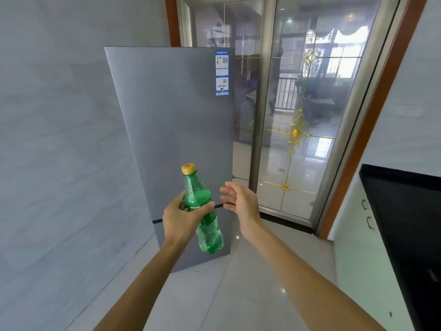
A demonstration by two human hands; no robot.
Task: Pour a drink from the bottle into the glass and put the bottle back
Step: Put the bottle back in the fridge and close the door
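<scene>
A green plastic bottle (202,211) with a yellow cap is held upright, slightly tilted, in front of the grey fridge (176,130). My left hand (183,218) is wrapped around the bottle's middle. My right hand (241,204) hovers just right of the bottle with its fingers spread, near the right edge of the fridge door and the dark gap between the upper and lower doors. The fridge doors are closed. No glass is in view.
A grey tiled wall (59,163) runs along the left. Glass sliding doors (298,115) with gold ornament stand behind and right of the fridge. A black countertop (405,211) over white cabinets (358,247) lies at the right. Pale floor tiles (226,295) are below.
</scene>
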